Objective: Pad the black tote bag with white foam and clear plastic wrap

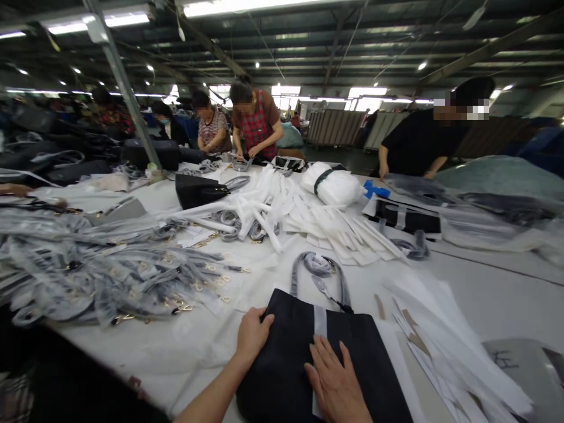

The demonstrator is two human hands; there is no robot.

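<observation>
A black handbag (282,352) lies flat on the table right in front of me. Its handles (297,276) are wrapped in clear plastic and point away from me. A pale grey strip (320,320) runs down the middle of its front. My left hand (254,333) grips the bag's upper left edge, the thumb on top and some fingers hidden. My right hand (335,376) lies flat on the front, fingers stretched out over the strip. Beyond the bag's top, a coiled plastic-wrapped strap (321,264) rests between the handles.
Plastic-wrapped straps with gold clasps (110,276) are heaped at left. White padding sheets (343,229) spread across the middle, and white wrapping (458,335) lies at right. Another black bag (198,191) stands farther back. Co-workers (258,123) work across the table, one (423,141) at right.
</observation>
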